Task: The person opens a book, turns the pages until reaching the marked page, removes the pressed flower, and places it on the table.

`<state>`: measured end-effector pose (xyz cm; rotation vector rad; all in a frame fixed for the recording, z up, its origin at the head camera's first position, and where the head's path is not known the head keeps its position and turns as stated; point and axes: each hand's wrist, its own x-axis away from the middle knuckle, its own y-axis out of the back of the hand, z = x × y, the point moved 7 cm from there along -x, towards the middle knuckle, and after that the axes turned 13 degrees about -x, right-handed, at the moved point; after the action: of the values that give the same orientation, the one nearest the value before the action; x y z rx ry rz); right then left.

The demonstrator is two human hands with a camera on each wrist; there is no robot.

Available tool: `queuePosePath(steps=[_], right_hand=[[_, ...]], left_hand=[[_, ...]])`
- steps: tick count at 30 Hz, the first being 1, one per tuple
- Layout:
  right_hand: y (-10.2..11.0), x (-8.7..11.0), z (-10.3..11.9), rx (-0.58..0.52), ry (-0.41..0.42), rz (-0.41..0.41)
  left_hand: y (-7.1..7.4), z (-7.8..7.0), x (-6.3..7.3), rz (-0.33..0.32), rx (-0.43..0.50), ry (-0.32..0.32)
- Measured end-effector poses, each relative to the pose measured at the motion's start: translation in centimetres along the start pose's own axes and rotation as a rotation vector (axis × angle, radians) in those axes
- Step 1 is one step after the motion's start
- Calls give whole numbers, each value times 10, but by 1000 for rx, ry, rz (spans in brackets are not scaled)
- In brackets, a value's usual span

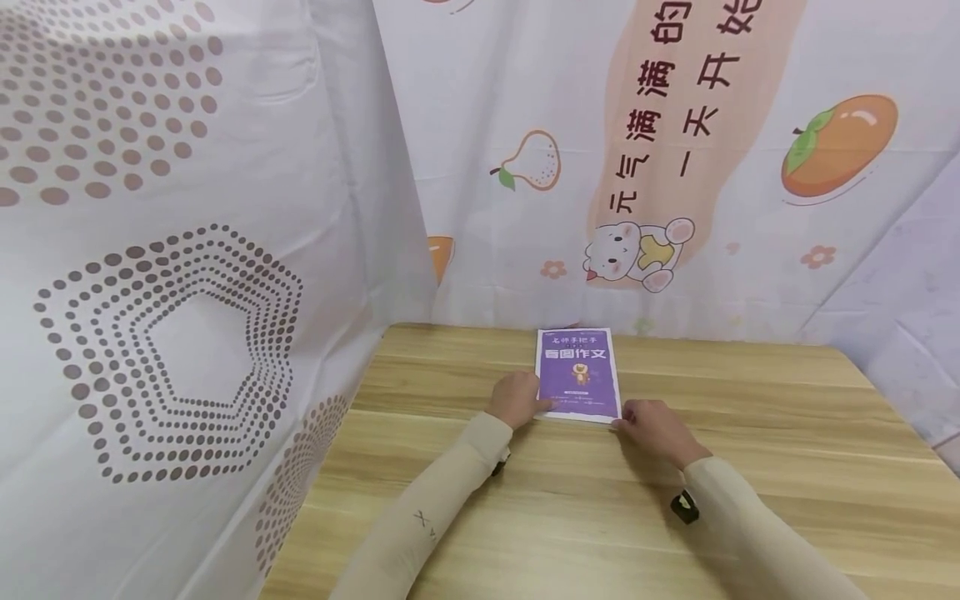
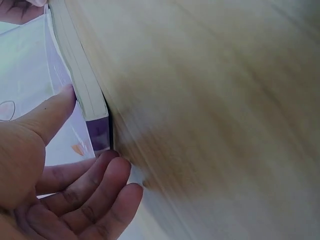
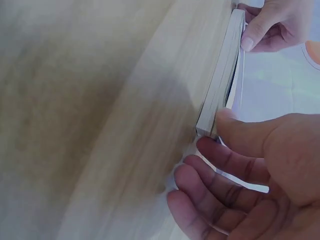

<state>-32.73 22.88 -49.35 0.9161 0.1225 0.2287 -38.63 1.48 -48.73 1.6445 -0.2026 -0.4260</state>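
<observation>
My left hand (image 1: 517,402) is partly closed, thumb on top of the purple book (image 1: 581,375) and fingers bent round its near spine corner, a pinch that seems meant to steady that side. The book lies between my hands and just beyond them on the worktop (image 1: 562,517), its title upright towards me, handy for reading. My right hand (image 1: 656,429), also partly closed, nips the other near corner at the pages (image 3: 220,82), probably to balance the left.

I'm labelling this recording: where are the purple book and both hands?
Purple book (image 1: 578,377), head view: front cover.
Left hand (image 1: 516,399), head view: back of hand.
Right hand (image 1: 658,428), head view: back of hand.
</observation>
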Motion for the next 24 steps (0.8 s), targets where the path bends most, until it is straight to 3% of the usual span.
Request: queuePosePath(steps=[9, 14, 24], right_hand=[[-5, -5, 3, 84, 77, 56], [-11, -7, 6, 149, 137, 63], [-14, 0, 16, 119, 180, 56]], left_hand=[[-6, 2, 3, 58, 51, 22], [-5, 2, 7, 50, 5, 23], [1, 6, 21, 64, -16, 3]])
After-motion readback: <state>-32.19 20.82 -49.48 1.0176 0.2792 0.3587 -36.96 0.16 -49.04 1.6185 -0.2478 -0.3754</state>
